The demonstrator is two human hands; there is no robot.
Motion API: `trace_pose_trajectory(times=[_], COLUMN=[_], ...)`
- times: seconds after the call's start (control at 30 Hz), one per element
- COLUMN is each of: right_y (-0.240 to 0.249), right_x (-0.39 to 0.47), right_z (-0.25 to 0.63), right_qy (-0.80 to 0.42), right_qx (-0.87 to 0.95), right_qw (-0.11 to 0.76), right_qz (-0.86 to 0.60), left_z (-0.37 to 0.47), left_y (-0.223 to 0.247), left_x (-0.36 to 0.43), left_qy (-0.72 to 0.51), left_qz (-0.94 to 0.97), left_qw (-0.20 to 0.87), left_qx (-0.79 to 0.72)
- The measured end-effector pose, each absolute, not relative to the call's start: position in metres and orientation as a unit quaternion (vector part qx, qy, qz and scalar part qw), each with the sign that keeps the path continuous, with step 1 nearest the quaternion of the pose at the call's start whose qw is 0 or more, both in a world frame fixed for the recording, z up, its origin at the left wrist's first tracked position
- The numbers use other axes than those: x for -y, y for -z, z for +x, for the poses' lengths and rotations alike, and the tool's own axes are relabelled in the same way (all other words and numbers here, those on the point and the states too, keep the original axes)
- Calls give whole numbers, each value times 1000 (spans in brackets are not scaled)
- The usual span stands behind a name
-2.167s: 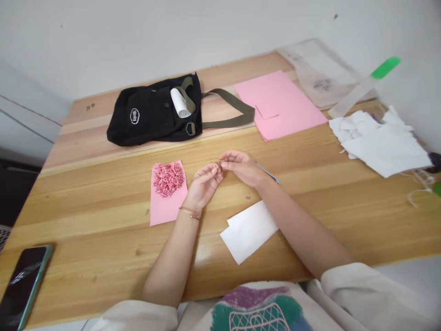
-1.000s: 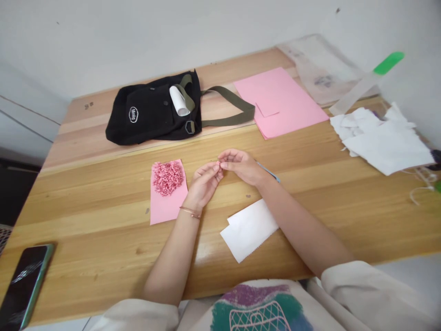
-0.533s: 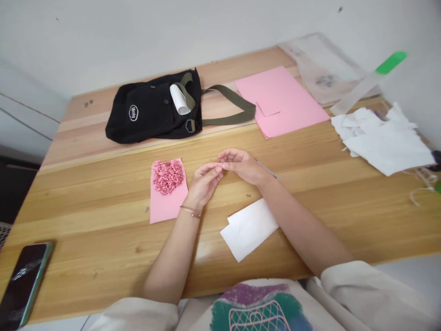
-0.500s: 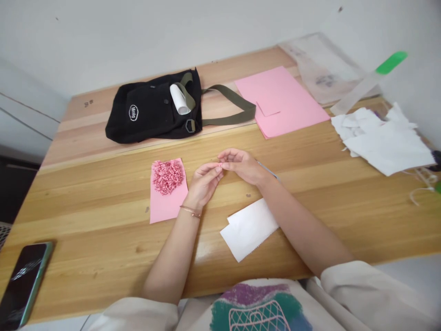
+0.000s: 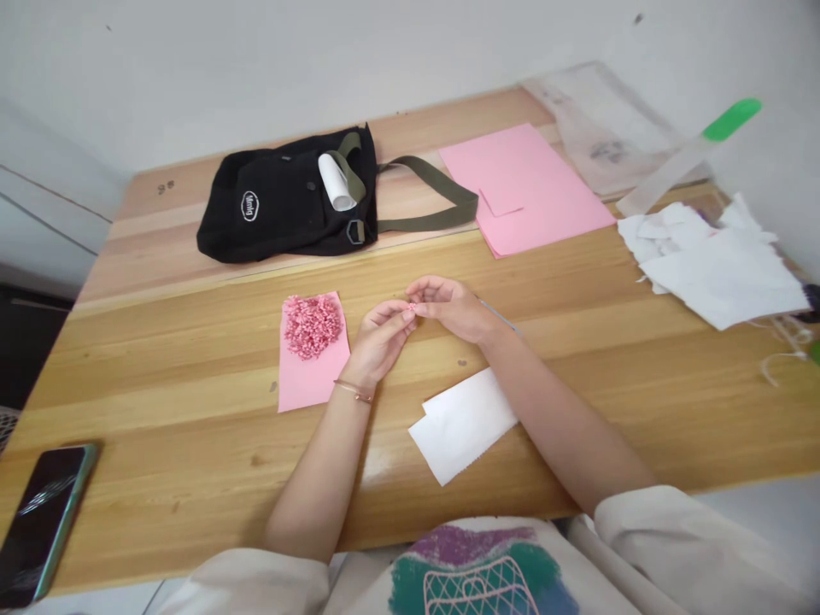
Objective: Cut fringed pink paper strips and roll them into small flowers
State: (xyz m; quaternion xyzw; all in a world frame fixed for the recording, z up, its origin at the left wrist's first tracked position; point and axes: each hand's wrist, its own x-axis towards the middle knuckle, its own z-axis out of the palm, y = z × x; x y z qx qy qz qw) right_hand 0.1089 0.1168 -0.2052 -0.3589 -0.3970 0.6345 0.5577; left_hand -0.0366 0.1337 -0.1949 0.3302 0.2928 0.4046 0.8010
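pinching a tiny pink piece (image 5: 412, 307), left hand (image 5: 380, 336) and right hand (image 5: 452, 309) meet over the table (image 5: 192, 376), fingers closed on it; light, even pressure from both sides should keep it from slipping.

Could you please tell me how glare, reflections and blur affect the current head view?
Head view: pale glare on the table, streaky reflections on the phone, softness around the plastic sheet; the pink piece between the left hand and right hand is too small to make out.
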Motion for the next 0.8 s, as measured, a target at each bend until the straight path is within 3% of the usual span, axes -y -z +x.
trace_pose_trajectory(times=[0.8], right_y=[203], right_x=[-117], right_z=[109], right_qy=[-643], right_qx=[387], right_qw=[559], right_qz=[-352], left_z=[-36], left_y=[195], left_x=[-132], left_qy=[-408], left_qz=[339], left_qw=[801], left_qx=[-279])
